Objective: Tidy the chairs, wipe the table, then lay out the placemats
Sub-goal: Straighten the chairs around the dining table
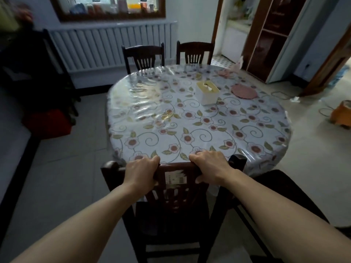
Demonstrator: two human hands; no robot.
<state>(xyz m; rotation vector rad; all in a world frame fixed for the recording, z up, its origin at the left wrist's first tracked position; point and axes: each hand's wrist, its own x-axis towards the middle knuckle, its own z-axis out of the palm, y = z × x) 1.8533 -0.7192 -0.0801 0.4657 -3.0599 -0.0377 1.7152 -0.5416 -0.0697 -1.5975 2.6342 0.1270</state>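
Both hands grip the top rail of the near chair [176, 179]: the left hand [141, 172] is clenched over the rail toward its left post, the right hand [210, 168] clenched over it toward the right post. Fingers curl over the far side and thumbs sit on the near side, a hold that suits pushing or steering the chair squarely. The chair's back stands against the near edge of the bench [190, 118], its seat on the person's side, so it looks ready to be slid in.

Two far chairs [144, 56] stand tucked at the opposite edge, in front of the radiator [112, 44]. Another dark chair [281, 188] sits at the right, angled away from the bench, likely next to be straightened.

On the flowered, plastic-covered bench lie a tissue box [207, 92] near the middle and a round pink placemat [244, 91] just right of it. I judge wiping not begun; no cloth shows.
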